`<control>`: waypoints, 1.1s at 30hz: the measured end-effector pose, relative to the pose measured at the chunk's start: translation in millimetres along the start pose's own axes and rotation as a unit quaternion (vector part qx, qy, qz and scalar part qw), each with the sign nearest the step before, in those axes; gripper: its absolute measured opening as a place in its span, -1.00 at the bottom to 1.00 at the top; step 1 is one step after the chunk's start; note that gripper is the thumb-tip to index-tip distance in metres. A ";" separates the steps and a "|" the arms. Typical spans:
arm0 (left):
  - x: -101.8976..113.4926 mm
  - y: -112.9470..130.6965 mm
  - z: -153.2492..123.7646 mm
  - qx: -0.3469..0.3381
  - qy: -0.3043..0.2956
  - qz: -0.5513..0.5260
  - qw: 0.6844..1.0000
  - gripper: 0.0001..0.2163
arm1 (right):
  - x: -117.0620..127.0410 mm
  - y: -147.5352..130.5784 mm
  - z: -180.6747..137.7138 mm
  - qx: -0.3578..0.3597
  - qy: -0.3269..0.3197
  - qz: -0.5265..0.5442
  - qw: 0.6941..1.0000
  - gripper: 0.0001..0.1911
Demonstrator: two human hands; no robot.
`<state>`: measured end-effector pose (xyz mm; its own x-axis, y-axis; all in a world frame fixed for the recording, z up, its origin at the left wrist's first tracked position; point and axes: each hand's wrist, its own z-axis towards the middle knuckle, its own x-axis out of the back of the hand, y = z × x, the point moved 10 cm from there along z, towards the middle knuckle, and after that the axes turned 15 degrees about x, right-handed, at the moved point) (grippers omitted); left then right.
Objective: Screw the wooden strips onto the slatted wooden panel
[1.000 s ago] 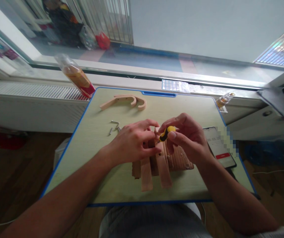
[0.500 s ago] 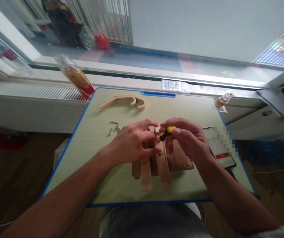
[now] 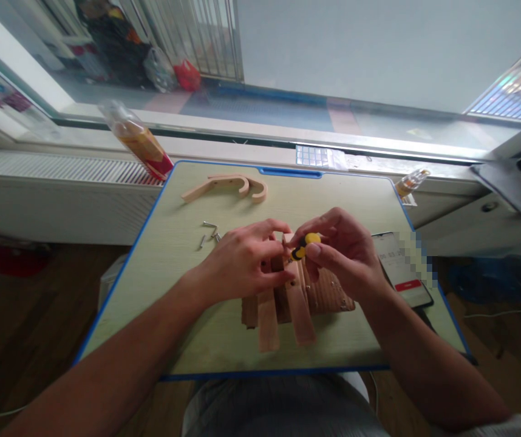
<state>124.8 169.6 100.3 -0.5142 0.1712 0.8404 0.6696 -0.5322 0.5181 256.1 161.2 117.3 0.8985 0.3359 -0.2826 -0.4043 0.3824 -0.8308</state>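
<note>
A wooden assembly of slats and a perforated panel [image 3: 288, 303] lies on the small green table [image 3: 183, 315]. My left hand [image 3: 242, 264] is closed over the upper ends of the slats, pressing them down. My right hand [image 3: 340, 255] pinches a short screwdriver with a yellow and black handle [image 3: 305, 244], its tip pointing left into the wood between my two hands. The screw under the tip is hidden by my fingers.
Loose screws [image 3: 209, 233] lie left of my hands. Two curved wooden hooks [image 3: 231, 185] rest near the table's far edge. A phone [image 3: 401, 270] lies at the right. A bottle [image 3: 137, 141] leans on the windowsill, a smaller one [image 3: 410, 182] at the right corner.
My right hand's fingers have shifted around the screwdriver handle, turning it a little. My left hand and the wooden parts stay in place.
</note>
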 end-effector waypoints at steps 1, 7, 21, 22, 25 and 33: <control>0.2 -0.1 0.0 0.001 0.001 0.001 1.000 -0.75 | 0.4 0.3 0.1 -0.001 0.002 -0.001 1.000 -0.77; -0.2 -0.2 0.0 -0.002 0.000 0.003 1.000 -0.74 | 1.2 5.4 -2.1 -0.015 -0.017 0.003 1.000 -0.77; 0.9 0.4 -0.6 0.002 0.004 -0.011 1.000 -0.77 | 4.5 1.8 -1.1 -0.018 -0.020 -0.015 1.000 -0.81; 0.6 -0.1 -0.5 0.003 0.003 -0.011 1.000 -0.77 | 3.7 1.4 -1.4 -0.015 -0.021 -0.016 1.000 -0.82; -0.6 -1.0 -0.4 0.004 0.000 -0.007 1.000 -0.77 | 1.4 0.2 -2.5 -0.007 -0.019 -0.005 1.000 -0.83; 0.1 -0.4 -0.7 0.001 0.004 -0.008 1.000 -0.77 | -0.7 3.0 -1.9 -0.013 -0.013 0.016 1.000 -0.77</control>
<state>124.2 169.2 100.0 -0.5290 0.1724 0.8309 0.6630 -0.5272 0.5315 254.6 160.5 114.1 0.8804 0.3694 -0.2972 -0.4278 0.3487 -0.8339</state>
